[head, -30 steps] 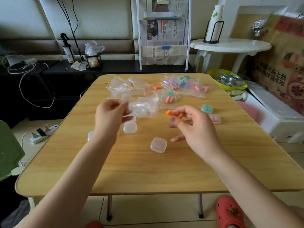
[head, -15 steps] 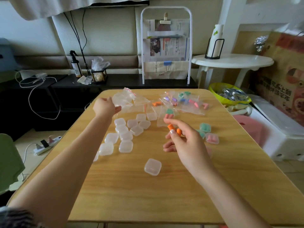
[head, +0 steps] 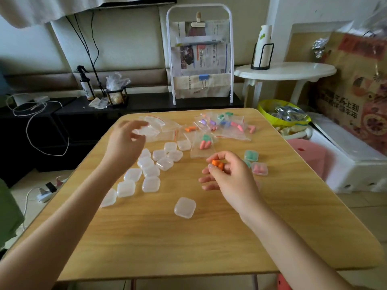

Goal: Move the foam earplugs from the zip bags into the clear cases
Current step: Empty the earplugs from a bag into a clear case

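Observation:
My right hand (head: 229, 176) pinches a pair of orange earplugs (head: 217, 163) above the middle of the wooden table (head: 167, 243). One clear case (head: 185, 207) lies alone just in front of it. My left hand (head: 123, 141) hovers blurred, fingers loosely spread and holding nothing, above the pile of empty zip bags (head: 159, 127). Several empty clear cases (head: 150, 166) cluster below that hand. Zip bags with coloured earplugs (head: 225, 125) lie at the far right. A green-filled case (head: 250, 155) and a pink-filled case (head: 259, 168) sit right of my right hand.
A loose orange pair (head: 191, 129) lies among the bags. A white newspaper rack (head: 200, 55) stands behind the table, a round white side table (head: 284, 71) and a yellow bowl (head: 282, 114) at the right. A white foam box (head: 351, 155) sits beside the table's right edge.
My left hand carried the empty zip bag to the far pile, let it go, and now hovers open. My right hand kept the orange earplugs. The camera tilted up.

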Available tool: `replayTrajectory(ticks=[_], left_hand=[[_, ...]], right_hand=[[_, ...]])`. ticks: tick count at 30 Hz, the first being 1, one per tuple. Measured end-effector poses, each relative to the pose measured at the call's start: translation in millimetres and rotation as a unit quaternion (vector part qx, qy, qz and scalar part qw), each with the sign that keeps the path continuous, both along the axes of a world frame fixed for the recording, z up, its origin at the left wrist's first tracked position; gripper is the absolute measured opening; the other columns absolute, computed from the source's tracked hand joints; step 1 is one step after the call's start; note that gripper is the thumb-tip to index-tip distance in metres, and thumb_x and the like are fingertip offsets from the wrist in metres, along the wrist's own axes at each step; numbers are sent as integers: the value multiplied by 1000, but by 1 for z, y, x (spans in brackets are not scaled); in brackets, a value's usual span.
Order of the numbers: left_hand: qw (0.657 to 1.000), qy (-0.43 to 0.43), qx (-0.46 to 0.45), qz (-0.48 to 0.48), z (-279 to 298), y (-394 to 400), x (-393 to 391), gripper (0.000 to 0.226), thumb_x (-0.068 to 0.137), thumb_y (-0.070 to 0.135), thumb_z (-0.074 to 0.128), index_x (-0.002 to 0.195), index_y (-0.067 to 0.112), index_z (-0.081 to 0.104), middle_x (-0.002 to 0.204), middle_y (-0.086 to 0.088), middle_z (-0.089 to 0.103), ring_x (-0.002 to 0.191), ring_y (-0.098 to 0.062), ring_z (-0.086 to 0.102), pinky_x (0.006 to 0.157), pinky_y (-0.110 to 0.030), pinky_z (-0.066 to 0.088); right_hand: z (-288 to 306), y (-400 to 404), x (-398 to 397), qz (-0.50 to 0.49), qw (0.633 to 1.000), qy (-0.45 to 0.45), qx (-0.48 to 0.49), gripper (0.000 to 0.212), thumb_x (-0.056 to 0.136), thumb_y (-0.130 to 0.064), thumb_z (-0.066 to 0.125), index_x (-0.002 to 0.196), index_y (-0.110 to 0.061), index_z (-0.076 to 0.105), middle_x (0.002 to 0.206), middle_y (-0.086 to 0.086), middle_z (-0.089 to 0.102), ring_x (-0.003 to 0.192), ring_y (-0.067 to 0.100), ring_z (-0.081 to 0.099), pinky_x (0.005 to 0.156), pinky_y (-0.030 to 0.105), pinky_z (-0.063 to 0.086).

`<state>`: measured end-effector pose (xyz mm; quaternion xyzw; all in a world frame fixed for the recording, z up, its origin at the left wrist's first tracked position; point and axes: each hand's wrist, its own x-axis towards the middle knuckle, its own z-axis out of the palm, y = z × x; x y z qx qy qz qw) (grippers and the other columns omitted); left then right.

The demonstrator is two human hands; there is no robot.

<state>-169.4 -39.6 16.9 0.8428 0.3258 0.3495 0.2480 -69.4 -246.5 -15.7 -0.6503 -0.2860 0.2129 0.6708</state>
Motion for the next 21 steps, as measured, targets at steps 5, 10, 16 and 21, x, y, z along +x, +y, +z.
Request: replayTrajectory(ticks=[5,10,16,21], left_hand=[[934,185,-68,-297,-16,-52,-36,63,67,52,70,125,50,48,130,42,36,123,25,28,101,-3,23],[932,219,7,-288,-39,-68,-41,55,76,52,68,126,52,46,136,34,31,133,17,11,110,-16,12],[953,141,83,-256,-48,-76,-43,42,81,38,69,121,29,60,119,28,42,118,24,20,96,7,6],[979,-42,101,-174,-46,-83,-45,41,75,27,78,113,18,65,96,17,58,88,3,56,80,-3,40]], right_hand=[[2,-5,-3,-4,999,33,-23,17,93,2,43,87,-7,56,81,11,63,60,12,65,49,22,51],[-1,-7,-4,-8,997,3,-75,33,87,3,36,65,-14,54,59,-2,43,49,9,38,42,20,29],[-9,-7,-6,-14,986,-70,-148,35,86,-13,41,55,-21,56,43,-17,41,52,7,38,56,28,30],[-11,-8,-17,10,972,-164,-170,43,85,-57,52,76,-16,62,42,-14,40,45,3,38,51,19,31]])
